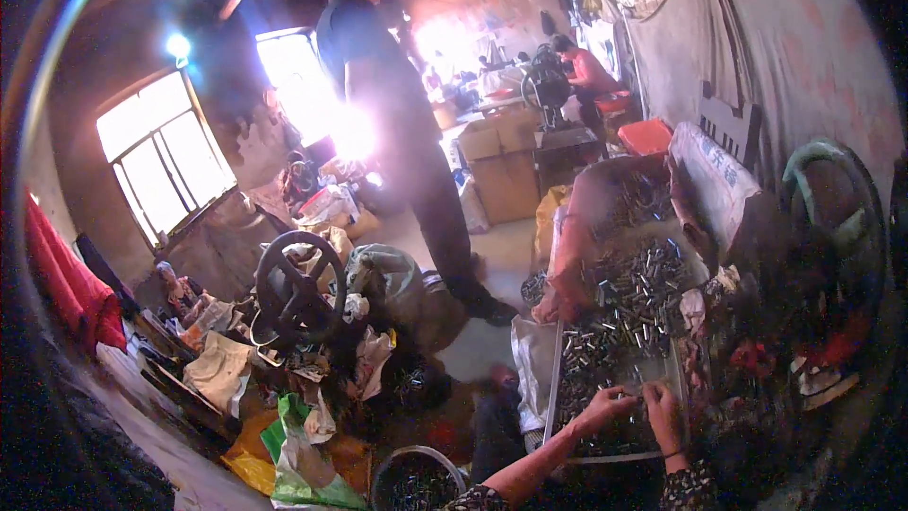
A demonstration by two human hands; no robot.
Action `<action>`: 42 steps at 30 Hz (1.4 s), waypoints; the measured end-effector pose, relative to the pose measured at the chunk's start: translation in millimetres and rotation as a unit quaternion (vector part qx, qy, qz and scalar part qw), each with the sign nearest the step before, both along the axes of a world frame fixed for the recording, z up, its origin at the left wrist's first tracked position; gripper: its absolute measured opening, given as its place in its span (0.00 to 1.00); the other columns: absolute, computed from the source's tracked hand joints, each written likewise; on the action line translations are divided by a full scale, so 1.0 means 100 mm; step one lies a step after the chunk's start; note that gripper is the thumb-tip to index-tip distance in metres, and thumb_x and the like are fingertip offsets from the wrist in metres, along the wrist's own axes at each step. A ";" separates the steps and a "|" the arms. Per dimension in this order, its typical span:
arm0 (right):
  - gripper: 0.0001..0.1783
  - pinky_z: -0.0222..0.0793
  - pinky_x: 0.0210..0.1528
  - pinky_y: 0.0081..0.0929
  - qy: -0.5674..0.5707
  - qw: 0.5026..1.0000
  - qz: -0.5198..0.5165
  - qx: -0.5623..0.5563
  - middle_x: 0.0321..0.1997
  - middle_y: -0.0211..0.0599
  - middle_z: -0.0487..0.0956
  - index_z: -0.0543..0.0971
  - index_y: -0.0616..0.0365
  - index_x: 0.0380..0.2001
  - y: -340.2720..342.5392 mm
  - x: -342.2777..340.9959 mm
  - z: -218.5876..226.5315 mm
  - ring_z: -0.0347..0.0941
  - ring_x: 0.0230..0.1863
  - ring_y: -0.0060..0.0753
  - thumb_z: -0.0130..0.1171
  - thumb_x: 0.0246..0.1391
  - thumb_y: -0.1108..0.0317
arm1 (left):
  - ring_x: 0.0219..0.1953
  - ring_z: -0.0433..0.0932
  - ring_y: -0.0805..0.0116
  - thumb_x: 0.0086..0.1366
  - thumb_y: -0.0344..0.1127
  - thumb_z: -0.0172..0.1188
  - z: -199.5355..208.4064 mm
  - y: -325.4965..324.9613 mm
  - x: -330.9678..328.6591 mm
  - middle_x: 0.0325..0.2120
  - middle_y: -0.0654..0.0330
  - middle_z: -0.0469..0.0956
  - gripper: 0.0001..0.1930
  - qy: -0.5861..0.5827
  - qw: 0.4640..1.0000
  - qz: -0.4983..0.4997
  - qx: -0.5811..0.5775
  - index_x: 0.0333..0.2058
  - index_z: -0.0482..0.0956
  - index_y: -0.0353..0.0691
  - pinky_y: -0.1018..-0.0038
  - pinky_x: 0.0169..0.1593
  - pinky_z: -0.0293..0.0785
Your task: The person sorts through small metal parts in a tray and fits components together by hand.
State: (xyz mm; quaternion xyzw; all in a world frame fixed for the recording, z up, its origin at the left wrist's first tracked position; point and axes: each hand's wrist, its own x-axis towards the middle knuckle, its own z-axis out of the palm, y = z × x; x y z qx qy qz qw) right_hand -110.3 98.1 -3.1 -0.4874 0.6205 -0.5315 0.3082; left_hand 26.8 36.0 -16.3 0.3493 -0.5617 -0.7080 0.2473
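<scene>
My left hand (605, 408) and my right hand (663, 414) are close together over the near end of a long, shallow tray (552, 380). The fingers of both are drawn into a pinch. Whatever they hold is too small to make out. Below and beyond them, many short, dark and shiny metal cylinders (619, 336) lie loose in the tray, heaped toward its middle and far part. Patterned dark sleeves cover my forearms near the lower edge.
A bucket (416, 479) of small dark metal parts stands left of my left forearm. Sacks and a handwheel (301, 290) crowd the left side. A person (397, 114) stands beyond the tray. Another person in red (588, 71) bends near a machine behind cardboard boxes (501, 170).
</scene>
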 end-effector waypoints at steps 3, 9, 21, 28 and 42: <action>0.13 0.61 0.33 0.20 -0.022 1.000 0.004 0.010 0.27 0.36 0.73 0.72 0.63 0.29 -0.01 0.01 -0.01 0.66 0.30 0.24 0.47 0.49 0.62 | 0.22 0.65 0.81 0.53 0.39 0.53 0.08 0.01 0.01 0.21 0.67 0.70 0.13 -0.056 0.998 -0.005 -0.029 0.34 0.72 0.38 0.84 0.25 0.61; 0.12 0.61 0.33 0.19 -0.051 0.999 0.009 0.006 0.26 0.33 0.72 0.72 0.62 0.28 -0.06 -0.01 -0.18 0.65 0.29 0.23 0.48 0.48 0.63 | 0.23 0.65 0.80 0.53 0.39 0.53 0.00 -0.02 0.02 0.22 0.67 0.70 0.12 -0.037 0.999 -0.024 -0.007 0.32 0.72 0.38 0.83 0.27 0.63; 0.10 0.60 0.27 0.21 -0.022 1.000 0.003 0.001 0.21 0.35 0.71 0.71 0.64 0.25 -0.04 0.00 -0.05 0.65 0.24 0.23 0.49 0.47 0.66 | 0.25 0.66 0.79 0.52 0.41 0.54 -0.27 -0.10 -0.02 0.24 0.65 0.71 0.15 -0.034 0.999 -0.001 -0.036 0.34 0.72 0.36 0.81 0.28 0.65; 0.10 0.60 0.29 0.23 0.062 0.997 -0.030 -0.030 0.24 0.39 0.73 0.72 0.64 0.26 -0.05 0.00 -0.14 0.66 0.26 0.27 0.49 0.46 0.66 | 0.23 0.67 0.80 0.53 0.41 0.54 -0.31 -0.10 0.01 0.22 0.65 0.71 0.15 -0.018 1.000 -0.012 -0.016 0.35 0.71 0.36 0.82 0.25 0.65; 0.10 0.58 0.21 0.22 -0.006 1.000 -0.013 0.011 0.19 0.36 0.71 0.72 0.64 0.25 -0.03 0.03 -0.04 0.63 0.19 0.23 0.49 0.46 0.66 | 0.24 0.64 0.82 0.52 0.40 0.53 -0.43 -0.14 0.00 0.23 0.68 0.70 0.13 -0.054 0.995 0.000 -0.078 0.34 0.73 0.40 0.86 0.28 0.60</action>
